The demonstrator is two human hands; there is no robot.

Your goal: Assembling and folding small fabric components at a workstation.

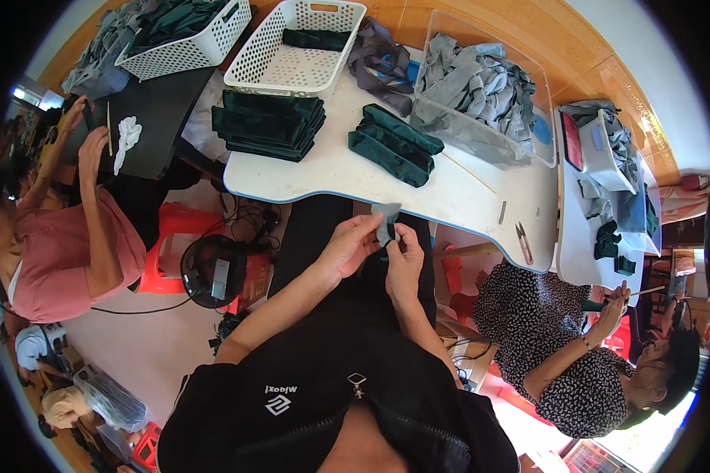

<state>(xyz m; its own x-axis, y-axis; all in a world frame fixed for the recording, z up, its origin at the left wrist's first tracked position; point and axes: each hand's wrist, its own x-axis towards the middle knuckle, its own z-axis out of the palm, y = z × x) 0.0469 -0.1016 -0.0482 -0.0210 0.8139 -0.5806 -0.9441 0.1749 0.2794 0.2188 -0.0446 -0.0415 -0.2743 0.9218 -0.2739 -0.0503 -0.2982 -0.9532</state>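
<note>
Now, line by line:

Left hand: raised in front of the chest, its grip pinched on the left edge of a small grey-green fabric piece.
Right hand: close beside the left, thumb and fingers pressed together on the same piece from the right.
Fabric piece: held in the air between both hands, just below the near edge of the white counter, over the person's dark lap.
Folded stacks: one pile of dark green folded cloth on the counter's left part, a second, slanted pile near its middle.
Empty-looking basket: white perforated basket at the far edge, a single dark roll inside.
Second basket: white basket to the far left, heaped with dark green cloth.
Clear bin: transparent box at the right, full of loose grey fabric.
Small tools: thread snips near the counter's right corner, well apart from the hands.
Neighbours: a person in a pink shirt at left, a person in a dotted dress at right, each at separate work.
</note>
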